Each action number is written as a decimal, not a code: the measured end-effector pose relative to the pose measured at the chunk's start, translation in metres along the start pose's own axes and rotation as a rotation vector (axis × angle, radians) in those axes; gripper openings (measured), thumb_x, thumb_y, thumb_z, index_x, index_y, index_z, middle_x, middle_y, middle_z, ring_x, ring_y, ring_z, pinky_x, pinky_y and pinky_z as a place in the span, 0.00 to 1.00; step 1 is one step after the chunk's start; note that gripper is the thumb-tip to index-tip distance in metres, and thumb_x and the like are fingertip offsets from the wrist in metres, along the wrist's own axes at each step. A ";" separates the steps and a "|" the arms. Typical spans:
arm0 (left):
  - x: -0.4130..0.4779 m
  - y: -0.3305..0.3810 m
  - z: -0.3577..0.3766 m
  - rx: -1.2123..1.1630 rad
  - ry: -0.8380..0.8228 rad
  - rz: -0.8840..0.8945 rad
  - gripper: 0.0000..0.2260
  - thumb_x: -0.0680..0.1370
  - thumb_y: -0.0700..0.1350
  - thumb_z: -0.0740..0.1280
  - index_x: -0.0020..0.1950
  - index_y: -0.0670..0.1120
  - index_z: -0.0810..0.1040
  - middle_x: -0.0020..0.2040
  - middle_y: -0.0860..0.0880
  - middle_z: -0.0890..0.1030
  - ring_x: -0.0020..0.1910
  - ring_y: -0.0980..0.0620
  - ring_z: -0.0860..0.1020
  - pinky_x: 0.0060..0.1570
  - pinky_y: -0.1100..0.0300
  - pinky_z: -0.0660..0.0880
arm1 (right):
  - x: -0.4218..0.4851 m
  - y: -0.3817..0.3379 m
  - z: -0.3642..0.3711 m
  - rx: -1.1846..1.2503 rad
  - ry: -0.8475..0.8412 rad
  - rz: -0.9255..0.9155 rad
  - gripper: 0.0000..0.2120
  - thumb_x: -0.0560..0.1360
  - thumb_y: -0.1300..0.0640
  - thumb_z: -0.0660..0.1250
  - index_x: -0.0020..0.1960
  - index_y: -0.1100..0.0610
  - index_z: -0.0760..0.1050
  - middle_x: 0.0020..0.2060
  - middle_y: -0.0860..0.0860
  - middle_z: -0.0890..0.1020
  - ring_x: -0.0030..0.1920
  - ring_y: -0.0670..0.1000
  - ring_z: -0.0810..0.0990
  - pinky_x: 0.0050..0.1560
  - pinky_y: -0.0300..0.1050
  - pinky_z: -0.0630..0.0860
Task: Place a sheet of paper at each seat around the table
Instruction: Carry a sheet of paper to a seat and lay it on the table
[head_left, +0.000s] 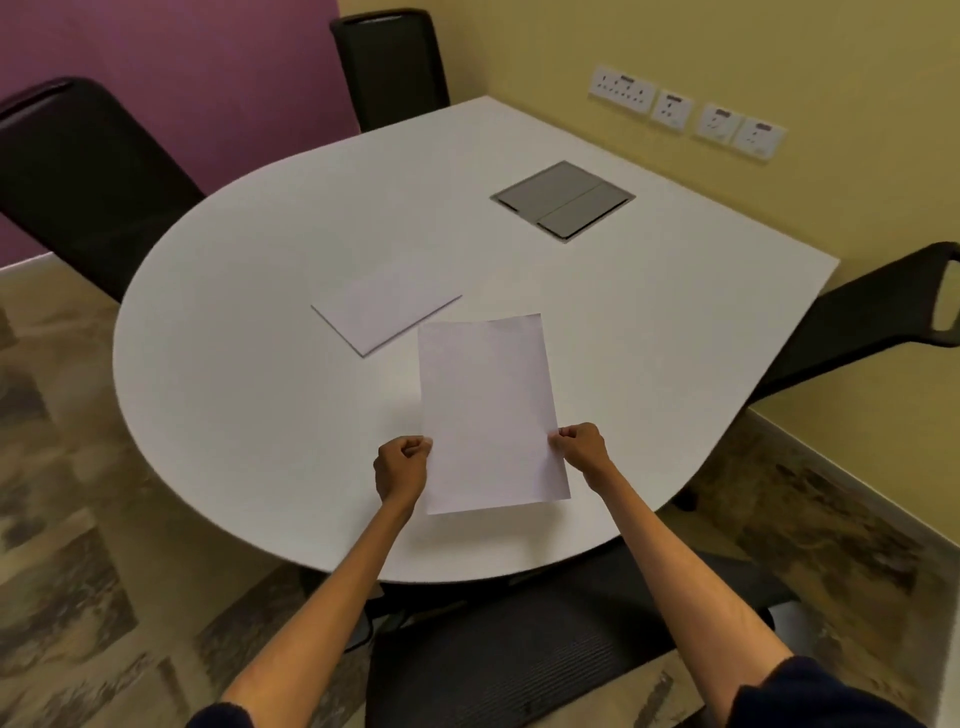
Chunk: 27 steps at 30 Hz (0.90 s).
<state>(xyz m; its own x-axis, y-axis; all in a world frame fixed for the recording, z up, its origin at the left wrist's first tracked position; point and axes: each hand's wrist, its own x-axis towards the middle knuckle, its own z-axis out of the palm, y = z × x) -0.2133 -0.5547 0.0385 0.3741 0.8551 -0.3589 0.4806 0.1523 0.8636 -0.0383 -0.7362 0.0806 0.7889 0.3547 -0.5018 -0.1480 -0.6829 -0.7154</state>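
**First sheet going down at the near seat**

A single white rectangular sheet of paper (491, 413) is held over the pale grey rounded surface (249, 415), pinched at both long edges. The left hand (401, 465) grips its left edge and the right hand (581, 451) its right edge — both curled into loose fists, the fingers (415, 446) of each clamped on the paper's margin. The sheet runs lengthwise away from the fingers, and its near edge lies just behind the knuckles, close to the surface's near rim. Whether it is already flat on the surface or a little above it cannot be told.

Beyond the left fingers and slightly to their left lies a thin stack of white paper (382, 306), turned at an angle and well apart from the held sheet. Farther off, past the right fingers, a grey square cable hatch (563, 200) is set into the surface.

The step in hand looks like laying this sheet at the seat of the black mesh chair (519, 649) directly below the wrists. No other seat shows a sheet yet, so the task seems barely begun. Next, the sheet needs squaring to the near rim and both grips letting go — then a fresh sheet from the stack for the black chair at far left (88, 182), the one at the far side (389, 67) and the one at right (857, 322).
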 end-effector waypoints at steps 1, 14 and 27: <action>0.002 -0.004 0.002 0.011 0.007 -0.018 0.10 0.77 0.47 0.70 0.52 0.41 0.83 0.51 0.44 0.85 0.52 0.45 0.82 0.52 0.56 0.77 | 0.007 0.002 0.003 -0.018 -0.013 0.005 0.19 0.73 0.66 0.63 0.28 0.55 0.60 0.28 0.51 0.65 0.32 0.51 0.61 0.39 0.46 0.58; 0.033 -0.063 0.017 0.256 -0.075 -0.224 0.10 0.74 0.47 0.74 0.49 0.41 0.85 0.49 0.43 0.86 0.49 0.44 0.84 0.49 0.53 0.80 | 0.061 0.056 0.047 -0.315 -0.092 0.122 0.07 0.70 0.60 0.67 0.33 0.58 0.73 0.32 0.55 0.75 0.35 0.55 0.75 0.41 0.44 0.68; 0.051 -0.063 0.021 0.395 -0.065 -0.209 0.10 0.71 0.47 0.76 0.43 0.40 0.85 0.40 0.45 0.85 0.40 0.47 0.83 0.36 0.60 0.72 | 0.077 0.060 0.063 -0.346 -0.041 0.137 0.07 0.66 0.58 0.69 0.41 0.62 0.82 0.38 0.57 0.85 0.42 0.59 0.84 0.45 0.46 0.77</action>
<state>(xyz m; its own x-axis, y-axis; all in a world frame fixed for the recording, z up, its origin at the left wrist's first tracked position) -0.2082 -0.5313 -0.0419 0.2801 0.7910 -0.5439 0.8123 0.1067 0.5734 -0.0243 -0.7097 -0.0315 0.7502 0.2658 -0.6055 -0.0348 -0.8985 -0.4376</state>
